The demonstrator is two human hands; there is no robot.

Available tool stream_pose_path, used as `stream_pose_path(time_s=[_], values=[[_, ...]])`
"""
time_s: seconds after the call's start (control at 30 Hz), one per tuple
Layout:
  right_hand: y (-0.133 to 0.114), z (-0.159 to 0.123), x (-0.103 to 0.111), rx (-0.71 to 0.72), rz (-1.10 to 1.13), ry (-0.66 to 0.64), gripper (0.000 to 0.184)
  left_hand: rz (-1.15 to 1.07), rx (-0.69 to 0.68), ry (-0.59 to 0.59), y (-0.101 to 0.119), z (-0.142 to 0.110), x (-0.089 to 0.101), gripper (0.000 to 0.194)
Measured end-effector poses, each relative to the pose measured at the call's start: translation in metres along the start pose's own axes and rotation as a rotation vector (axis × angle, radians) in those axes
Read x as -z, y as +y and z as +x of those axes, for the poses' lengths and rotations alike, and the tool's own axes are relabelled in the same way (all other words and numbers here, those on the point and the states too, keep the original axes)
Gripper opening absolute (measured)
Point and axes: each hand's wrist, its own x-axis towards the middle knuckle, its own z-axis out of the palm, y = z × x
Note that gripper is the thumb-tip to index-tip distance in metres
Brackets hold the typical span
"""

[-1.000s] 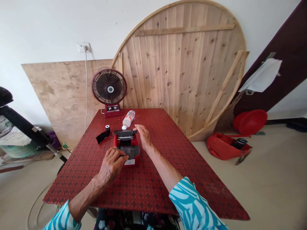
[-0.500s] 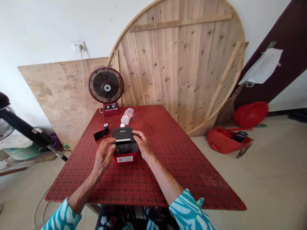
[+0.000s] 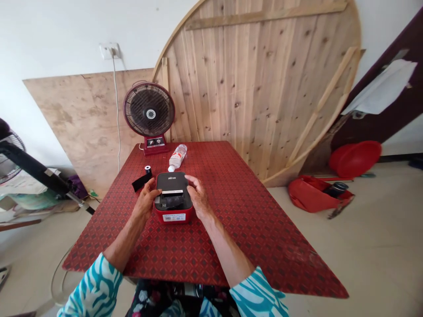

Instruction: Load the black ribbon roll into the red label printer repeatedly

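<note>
A small red and black label printer [image 3: 172, 181] sits on the red patterned table [image 3: 224, 246], its black lid lowered. Dark film [image 3: 172, 201] shows at the slot in front of the lid, and a white label [image 3: 174, 217] covers part of the red front. My left hand [image 3: 145, 199] grips the printer's left side, thumb resting on the top edge. On the opposite side my right hand [image 3: 198, 196] holds the right edge, fingers bent along it. A roll of black film [image 3: 142, 180] with a white core lies partly unwound left of the printer.
A plastic bottle [image 3: 178, 157] lies behind the printer. The maroon fan [image 3: 150, 115] stands at the table's back left corner. A round wooden panel [image 3: 257, 92] leans on the wall. On the floor at right are a red bag [image 3: 307, 193] and a red basin [image 3: 357, 158].
The printer's lid, raised a second ago, has come down. My left hand has left the film at the front and moved to the printer's left side; my right hand stays at the right.
</note>
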Motion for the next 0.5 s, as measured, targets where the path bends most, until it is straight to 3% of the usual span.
stream_pose_path(time_s=[0.2,0.37,0.5], values=[[0.005,-0.003,-0.001,-0.025,0.034,0.014,0.039,-0.035,-0.068,-0.082,-0.014,-0.012,0.001,0.064],[0.029,-0.017,0.002,-0.121,0.114,0.105,0.043,-0.175,-0.070,-0.204,-0.021,-0.022,0.015,0.056],[0.045,-0.021,0.005,-0.134,0.163,0.115,0.048,-0.153,-0.052,-0.253,-0.019,-0.022,0.023,0.058]])
